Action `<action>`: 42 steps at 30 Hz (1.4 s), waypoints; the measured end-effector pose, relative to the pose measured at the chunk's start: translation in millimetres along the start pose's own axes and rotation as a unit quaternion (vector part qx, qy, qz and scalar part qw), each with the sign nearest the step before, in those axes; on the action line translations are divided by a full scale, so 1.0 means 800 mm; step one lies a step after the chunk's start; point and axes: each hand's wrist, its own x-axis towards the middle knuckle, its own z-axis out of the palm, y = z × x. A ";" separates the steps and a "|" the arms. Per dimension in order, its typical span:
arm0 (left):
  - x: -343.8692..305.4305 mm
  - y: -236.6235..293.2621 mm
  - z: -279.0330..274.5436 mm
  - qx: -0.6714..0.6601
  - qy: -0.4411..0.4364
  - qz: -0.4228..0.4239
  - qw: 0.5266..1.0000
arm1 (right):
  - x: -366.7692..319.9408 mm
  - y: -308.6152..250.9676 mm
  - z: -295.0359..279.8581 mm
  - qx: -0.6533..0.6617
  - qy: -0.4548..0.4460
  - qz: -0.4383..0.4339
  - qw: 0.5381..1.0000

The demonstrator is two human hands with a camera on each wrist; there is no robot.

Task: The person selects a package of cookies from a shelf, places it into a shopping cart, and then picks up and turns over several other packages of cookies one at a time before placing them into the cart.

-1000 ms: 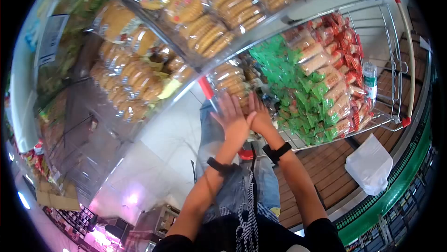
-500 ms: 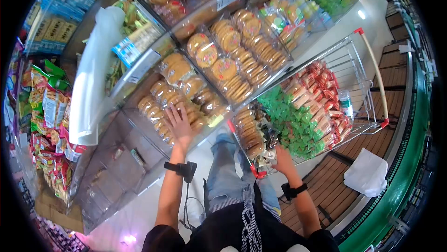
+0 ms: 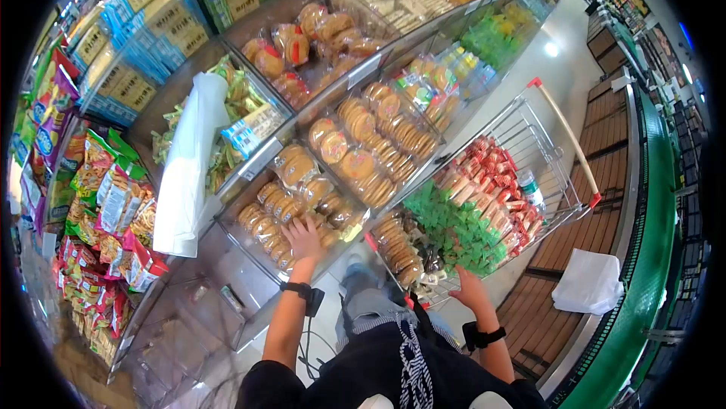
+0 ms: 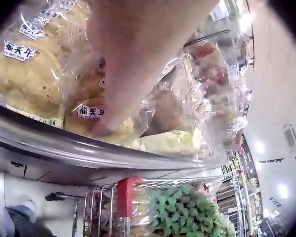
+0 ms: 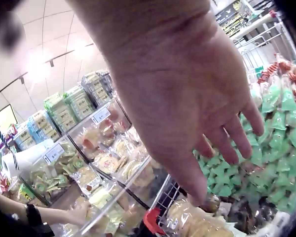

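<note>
In the head view my left hand (image 3: 304,239) reaches into a clear-walled bin and rests on clear-wrapped packs of round pastries (image 3: 276,201), fingers spread. The left wrist view has its thumb against a labelled pastry pack (image 4: 89,106) near the bin's front rim; the other fingertips are hidden there. My right hand (image 3: 473,292) hovers at the near end of the shopping cart (image 3: 560,148), fingers loosely extended and holding nothing. Beside it in the cart lie green-tipped packets (image 3: 454,227), and a clear pack of round biscuits (image 5: 195,219) shows below its thumb.
Red-ended packets (image 3: 491,167) and a bottle (image 3: 532,188) are further along the cart. More biscuit packs (image 3: 363,133) fill the neighbouring bin. A white plastic bag roll (image 3: 193,159) stands left of the bins, and a white bag (image 3: 588,282) lies on the wooden ledge at right.
Both hands were together over the biscuits in the cart. My left hand has since moved left onto the bin's pastry packs; my right drew back to the cart's edge. The head view has tilted up.
</note>
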 end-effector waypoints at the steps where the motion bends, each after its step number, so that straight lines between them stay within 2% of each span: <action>1: 0.000 -0.003 0.001 -0.012 -0.006 0.002 1.000 | 0.000 0.004 0.001 0.002 0.023 -0.021 0.999; 8: -0.041 0.000 -0.072 -0.032 0.099 0.031 0.994 | -0.009 0.019 -0.036 0.041 0.127 -0.088 0.987; 10: -0.058 -0.004 -0.104 -0.060 0.123 0.031 0.990 | -0.017 0.015 -0.054 0.072 0.115 -0.072 0.988; 13: -0.083 -0.009 -0.160 -0.062 0.149 -0.032 0.986 | -0.021 0.011 -0.067 0.096 0.125 -0.079 0.984; 14: -0.088 -0.012 -0.171 -0.052 0.198 -0.039 0.978 | -0.022 0.010 -0.068 0.100 0.132 -0.085 0.983; 17: -0.111 -0.014 -0.210 -0.113 0.232 -0.056 0.964 | -0.022 -0.002 -0.077 0.103 0.165 -0.164 0.967; 19: -0.118 -0.014 -0.220 -0.275 0.199 0.004 0.941 | -0.021 -0.013 -0.086 0.153 0.153 -0.235 0.948; 21: -0.120 0.002 -0.223 -0.442 0.189 0.093 0.872 | -0.023 -0.035 -0.106 0.193 0.138 -0.294 0.926; 23: -0.133 0.041 -0.245 -0.489 0.140 0.161 0.846 | -0.048 -0.070 -0.142 0.223 0.115 -0.335 0.908; 26: -0.156 0.105 -0.274 -0.566 0.068 0.242 0.785 | -0.072 -0.105 -0.170 0.368 0.110 -0.401 0.832; 28: -0.178 0.146 -0.295 -0.617 0.023 0.265 0.741 | -0.079 -0.115 -0.181 0.482 0.025 -0.393 0.782; 29: -0.185 0.161 -0.302 -0.575 0.050 0.277 0.768 | -0.081 -0.116 -0.184 0.536 -0.018 -0.387 0.750; 30: -0.192 0.173 -0.307 -0.532 0.076 0.286 0.793 | -0.066 -0.112 -0.172 0.534 0.037 -0.441 0.720; 33: -0.214 0.198 -0.328 -0.449 0.106 0.295 0.837 | -0.084 -0.104 -0.177 0.723 -0.017 -0.320 0.612; 35: -0.216 0.206 -0.333 -0.414 0.111 0.314 0.847 | -0.083 -0.092 -0.168 0.742 0.004 -0.309 0.595; 36: -0.208 0.203 -0.329 -0.446 0.107 0.358 0.813 | -0.087 -0.090 -0.168 0.753 0.019 -0.293 0.589; 37: -0.201 0.201 -0.326 -0.478 0.084 0.361 0.797 | -0.091 -0.089 -0.169 0.763 0.034 -0.278 0.583; 42: -0.195 0.211 -0.329 -0.612 -0.002 0.330 0.718 | -0.105 -0.090 -0.179 0.810 0.080 -0.233 0.532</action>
